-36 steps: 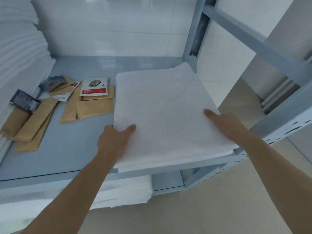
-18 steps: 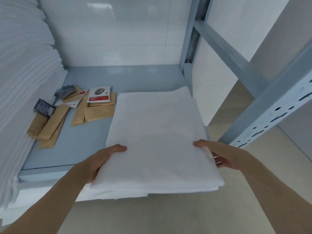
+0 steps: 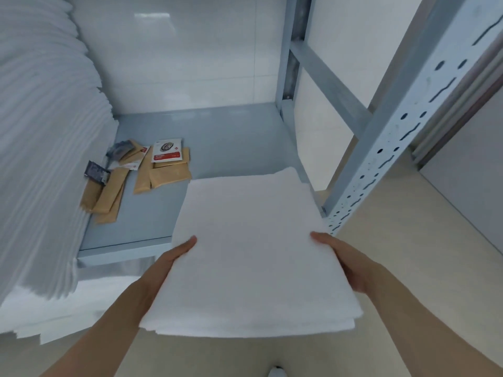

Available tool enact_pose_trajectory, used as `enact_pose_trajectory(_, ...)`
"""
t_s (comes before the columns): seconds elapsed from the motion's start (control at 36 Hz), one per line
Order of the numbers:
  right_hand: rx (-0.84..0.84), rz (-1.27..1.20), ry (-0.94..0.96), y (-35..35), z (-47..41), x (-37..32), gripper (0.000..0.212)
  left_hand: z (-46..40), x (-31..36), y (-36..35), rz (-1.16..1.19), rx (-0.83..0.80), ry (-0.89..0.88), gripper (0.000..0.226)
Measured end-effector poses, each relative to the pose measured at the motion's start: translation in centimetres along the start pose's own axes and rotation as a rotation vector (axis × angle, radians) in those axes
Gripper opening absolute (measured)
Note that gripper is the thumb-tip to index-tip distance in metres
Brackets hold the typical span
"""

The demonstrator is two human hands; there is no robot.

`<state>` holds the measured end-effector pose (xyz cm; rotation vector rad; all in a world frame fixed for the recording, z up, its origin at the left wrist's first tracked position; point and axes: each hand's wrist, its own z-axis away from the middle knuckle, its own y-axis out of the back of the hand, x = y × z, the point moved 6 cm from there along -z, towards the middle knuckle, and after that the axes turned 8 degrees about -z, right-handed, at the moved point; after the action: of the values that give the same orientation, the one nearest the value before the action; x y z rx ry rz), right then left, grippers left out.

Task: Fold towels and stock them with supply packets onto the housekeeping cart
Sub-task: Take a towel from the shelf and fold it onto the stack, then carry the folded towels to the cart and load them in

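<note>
A folded white towel stack [image 3: 253,248] is held level in front of the grey-blue shelf [image 3: 152,213], its far end over the shelf's front right corner and most of it past the front edge. My left hand [image 3: 174,257] grips its left side, thumb on top. My right hand [image 3: 345,262] grips its right side the same way. Several tan supply packets [image 3: 163,175] lie on the shelf's left part. A white and red packet [image 3: 166,153] rests on them, and a dark packet [image 3: 96,172] lies further left.
A tall pile of folded white towels [image 3: 46,159] fills the left side. The perforated metal upright [image 3: 402,126] and a diagonal brace [image 3: 329,85] stand at the right. More white linen [image 3: 54,308] lies on the level below. Beige floor is underneath.
Both hands have slid from the top of the towel stack to its sides and drawn it toward me, off the shelf's front edge. The view has backed away from the shelf.
</note>
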<state>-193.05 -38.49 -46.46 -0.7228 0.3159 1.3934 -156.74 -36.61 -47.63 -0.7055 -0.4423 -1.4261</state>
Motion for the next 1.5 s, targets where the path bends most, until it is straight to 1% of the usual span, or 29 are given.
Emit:
enact_pose_trajectory(0.06,0.090,-0.013,0.019,-0.7,1.5,1.4,0.054,1.3,-0.5,-0.5,-0.060,-0.019,0.005,0.059)
enact_pose_trajectory(0.11,0.126,-0.016,0.033,-1.4,3.0,2.6,0.053,2.7,-0.9,0.0,-0.104,0.026,-0.013,0.057)
enact_pose_trajectory(0.17,0.139,-0.008,0.048,-1.7,4.7,3.5,0.051,4.4,-1.2,0.2,-0.129,0.055,-0.030,0.053)
enact_pose_trajectory(0.22,0.149,-0.019,0.059,-1.9,6.4,4.3,0.048,6.2,-1.5,0.0,-0.146,0.048,-0.028,0.048)
enact_pose_trajectory(0.33,0.172,-0.044,0.056,-2.2,10.9,6.5,0.041,10.6,-2.5,-1.1,-0.172,0.093,-0.028,0.047)
enact_pose_trajectory(0.5,0.192,-0.053,0.104,-0.8,16.9,8.6,0.050,16.1,-4.2,-3.7,-0.167,0.129,-0.075,0.037)
enact_pose_trajectory(0.64,0.184,-0.084,0.179,2.1,22.6,9.8,0.058,20.8,-5.2,-7.7,-0.187,0.163,-0.191,0.028)
enact_pose_trajectory(0.72,0.164,-0.096,0.241,4.7,26.9,10.5,0.056,24.0,-6.6,-10.8,-0.185,0.188,-0.240,0.037)
enact_pose_trajectory(0.78,0.159,-0.094,0.289,6.5,30.2,10.8,0.051,26.1,-7.6,-13.2,-0.183,0.197,-0.272,0.039)
enact_pose_trajectory(0.83,0.166,-0.089,0.327,8.6,33.7,11.3,0.047,28.2,-8.7,-16.1,-0.195,0.192,-0.298,0.035)
enact_pose_trajectory(0.97,0.203,-0.061,0.398,13.9,41.5,11.8,0.053,32.0,-9.9,-23.1,-0.236,0.181,-0.352,0.021)
enact_pose_trajectory(1.08,0.230,-0.104,0.435,17.0,45.2,12.4,0.052,33.5,-10.3,-27.3,-0.275,0.164,-0.390,0.014)
enact_pose_trajectory(1.17,0.231,-0.148,0.449,19.0,47.1,12.7,0.051,34.0,-10.4,-29.8,-0.278,0.141,-0.391,0.023)
enact_pose_trajectory(1.22,0.233,-0.166,0.453,20.2,47.9,12.7,0.051,34.0,-10.2,-31.4,-0.275,0.121,-0.392,0.023)
enact_pose_trajectory(1.36,0.248,-0.218,0.472,23.0,48.5,11.3,0.052,33.2,-8.2,-35.4,-0.300,0.070,-0.455,0.022)
enact_pose_trajectory(1.5,0.249,-0.246,0.458,26.1,47.5,8.5,0.049,30.1,-5.4,-39.4,-0.294,0.009,-0.483,0.013)
